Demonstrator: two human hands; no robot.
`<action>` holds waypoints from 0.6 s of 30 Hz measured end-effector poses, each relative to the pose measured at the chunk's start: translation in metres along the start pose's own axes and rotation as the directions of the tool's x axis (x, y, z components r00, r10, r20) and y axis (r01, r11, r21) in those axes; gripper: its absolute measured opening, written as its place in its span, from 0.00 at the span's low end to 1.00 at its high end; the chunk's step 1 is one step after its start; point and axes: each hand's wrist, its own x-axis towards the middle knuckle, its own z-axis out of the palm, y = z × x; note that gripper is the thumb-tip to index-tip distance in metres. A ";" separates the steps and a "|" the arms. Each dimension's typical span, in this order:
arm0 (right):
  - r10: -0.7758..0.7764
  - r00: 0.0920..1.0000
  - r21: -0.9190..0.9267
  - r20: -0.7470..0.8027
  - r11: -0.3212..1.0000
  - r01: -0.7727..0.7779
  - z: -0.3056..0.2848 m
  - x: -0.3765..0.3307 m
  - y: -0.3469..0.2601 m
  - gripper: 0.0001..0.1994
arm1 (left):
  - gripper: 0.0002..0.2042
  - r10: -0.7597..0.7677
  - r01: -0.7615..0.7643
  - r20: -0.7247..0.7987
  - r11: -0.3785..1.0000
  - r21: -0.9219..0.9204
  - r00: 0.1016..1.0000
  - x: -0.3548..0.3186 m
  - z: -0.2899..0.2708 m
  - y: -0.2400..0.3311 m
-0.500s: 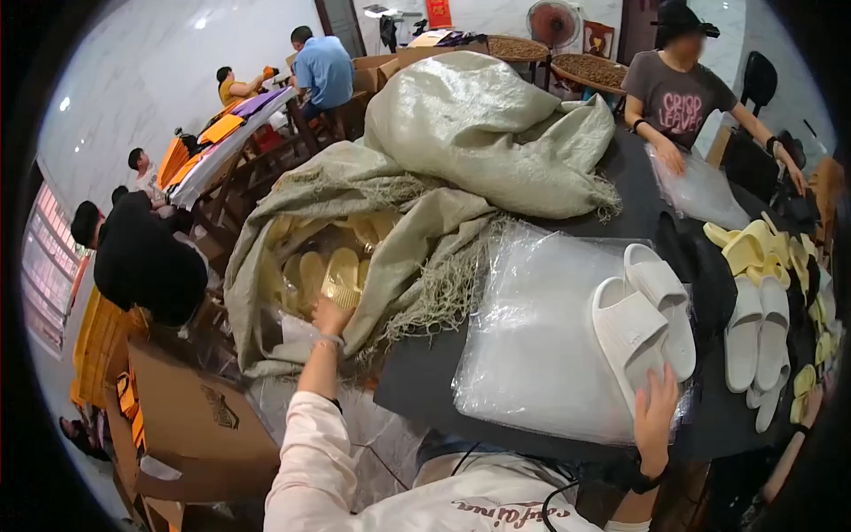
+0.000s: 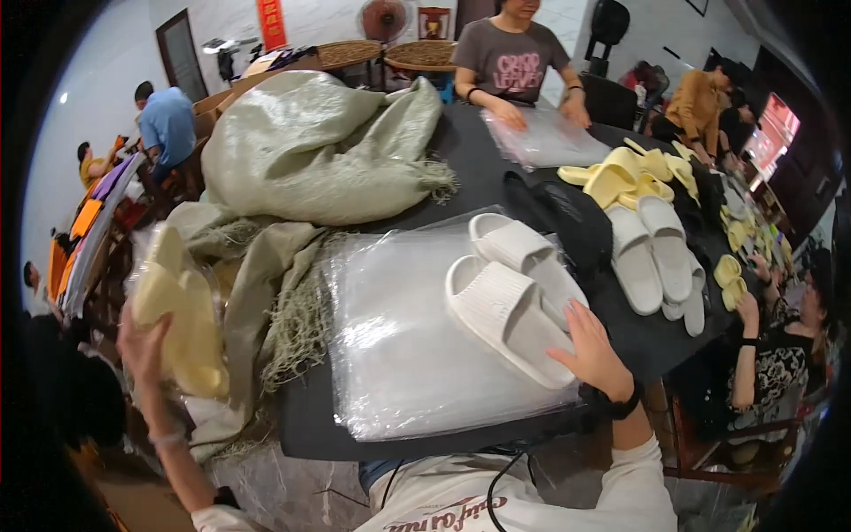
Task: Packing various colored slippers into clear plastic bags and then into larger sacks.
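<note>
My left hand (image 2: 142, 350) holds up a pair of pale yellow slippers in a clear bag (image 2: 177, 315) at the left, beside a greenish woven sack (image 2: 266, 293) that hangs off the table. My right hand (image 2: 592, 350) rests on a pair of white slippers (image 2: 510, 293) lying on a stack of clear plastic bags (image 2: 399, 346) on the black table (image 2: 483, 191).
A large full woven sack (image 2: 310, 151) lies on the far left of the table. More white slippers (image 2: 651, 257) and yellow slippers (image 2: 625, 168) lie at the right. A person in a grey shirt (image 2: 519, 66) handles clear bags across the table. Other people sit at right and far left.
My left hand has come up out of the open sack holding a bagged yellow pair. My right hand has moved onto the white slippers. The view has shifted to the right.
</note>
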 end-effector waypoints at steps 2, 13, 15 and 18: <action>-0.109 0.993 0.088 0.054 0.991 0.104 -0.006 0.021 0.001 0.37 | 0.28 0.072 -0.062 0.046 0.981 -0.185 0.996 0.008 -0.034 0.034; -0.034 0.966 0.449 -0.257 0.881 0.151 0.080 0.092 0.033 0.23 | 0.29 0.069 0.529 0.793 0.709 -0.465 0.605 -0.074 0.149 0.176; 0.050 0.967 0.399 -0.251 0.915 0.056 0.040 0.094 0.006 0.24 | 0.37 0.131 0.300 0.710 0.843 -0.447 0.692 -0.086 0.188 0.147; -0.031 0.885 -0.075 -0.465 0.997 -0.004 -0.024 0.072 0.008 0.26 | 0.40 0.254 -0.126 0.492 0.952 -0.279 0.833 -0.096 0.202 0.161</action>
